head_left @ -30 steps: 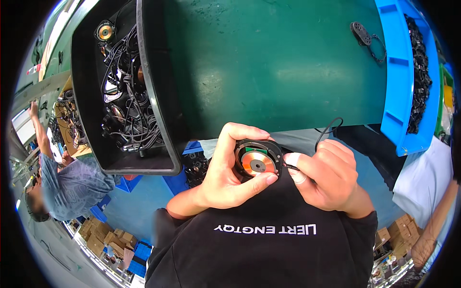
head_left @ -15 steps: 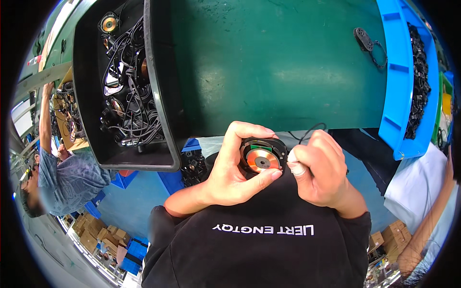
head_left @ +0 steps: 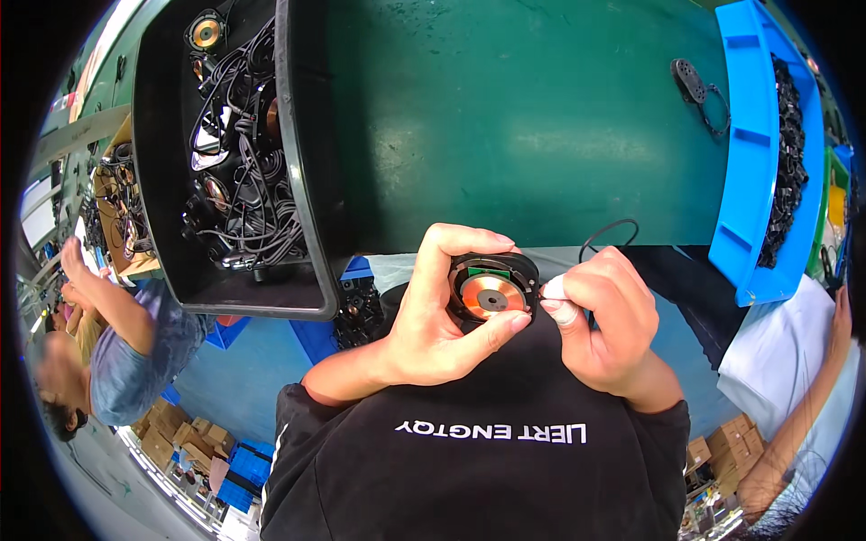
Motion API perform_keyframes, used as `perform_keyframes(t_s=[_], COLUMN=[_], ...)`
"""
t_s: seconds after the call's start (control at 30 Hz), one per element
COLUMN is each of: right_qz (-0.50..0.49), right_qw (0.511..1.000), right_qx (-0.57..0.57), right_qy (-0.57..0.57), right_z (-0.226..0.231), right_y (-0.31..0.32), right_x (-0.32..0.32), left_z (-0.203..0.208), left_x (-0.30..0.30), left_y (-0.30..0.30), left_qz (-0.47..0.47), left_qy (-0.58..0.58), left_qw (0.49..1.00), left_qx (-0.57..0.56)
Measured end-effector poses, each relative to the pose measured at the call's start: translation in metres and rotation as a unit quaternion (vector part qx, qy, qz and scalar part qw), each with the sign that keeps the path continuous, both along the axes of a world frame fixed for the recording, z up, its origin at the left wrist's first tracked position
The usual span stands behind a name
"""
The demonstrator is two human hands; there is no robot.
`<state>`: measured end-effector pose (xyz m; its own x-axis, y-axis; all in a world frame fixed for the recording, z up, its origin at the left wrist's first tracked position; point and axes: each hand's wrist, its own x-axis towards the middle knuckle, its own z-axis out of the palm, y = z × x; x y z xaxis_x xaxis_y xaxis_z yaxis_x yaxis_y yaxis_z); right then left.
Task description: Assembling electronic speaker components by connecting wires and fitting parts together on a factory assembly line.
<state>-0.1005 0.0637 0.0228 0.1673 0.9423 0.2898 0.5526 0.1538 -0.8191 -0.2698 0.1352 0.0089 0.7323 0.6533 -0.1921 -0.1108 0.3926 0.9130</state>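
Note:
My left hand (head_left: 442,316) is closed around the rim of a round black housing (head_left: 534,269) in front of my chest. A shiny copper coil (head_left: 483,293) with a dark centre faces up inside it, beside a strip of green circuit board (head_left: 488,271). At the housing's right edge, my right hand (head_left: 606,314) pinches the end of a thin black cable (head_left: 622,222), which loops up behind the knuckles. White covers wrap the right thumb and forefinger tips. Those fingertips hide the cable's very end and whether it joins the housing.
A black bin (head_left: 311,216) at left holds cables and coil units (head_left: 207,33). On the green table (head_left: 505,99) lies a small black oval part (head_left: 688,79) with a cord loop. A blue tray (head_left: 744,180) of black pieces stands right. Co-workers (head_left: 149,352) are on both sides.
The right fingertips have shifted slightly down at the housing's edge, and the cable loop has swung up and right. My left hand keeps its grip. The co-worker at left has lowered an arm.

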Motion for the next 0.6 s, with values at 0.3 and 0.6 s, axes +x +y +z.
perform_keyframes(t_s=[0.3,0.6], right_qz=[0.044,0.065], right_qw=[0.997,0.995], right_qx=[-0.040,-0.066], right_qy=[0.052,0.028], right_z=[0.002,0.007], right_y=[-0.004,-0.004], right_x=[0.010,0.013], left_z=[-0.012,-0.005], left_x=[0.005,0.000], left_y=[0.003,0.003], left_qz=[-0.009,-0.030], left_qy=[-0.016,0.026], left_qw=[0.984,0.994], left_qx=[0.177,0.100])
